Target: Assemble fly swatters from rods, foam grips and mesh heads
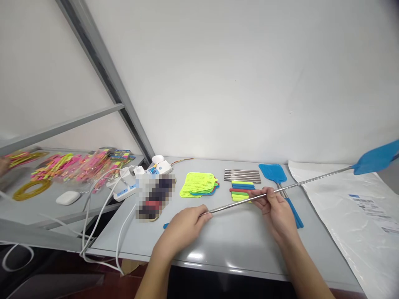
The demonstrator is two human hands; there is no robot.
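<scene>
A blue fly swatter (374, 160) with an extended metal rod slants across the view, its head at the far right. My left hand (185, 224) is closed around its handle end, where a blue tip sticks out. Farther along the rod, my right hand (274, 207) grips it between thumb and fingers. Under and behind the right hand lie coloured handle tubes (242, 186), a row of metal rods (242, 175) and more blue fly swatters (273, 172), partly covered. Yellow mesh swatter heads (199, 182) lie stacked left of these, with blue and red edges showing.
White plastic packaging (336, 207) with a label covers the table's right side. Power strips (124, 192) and white cables (99, 211) sit at left, near a pixelated patch (154, 199). Beyond a metal frame post (121, 97) are bagged pink and yellow items (90, 166) and another person's hand (3, 165).
</scene>
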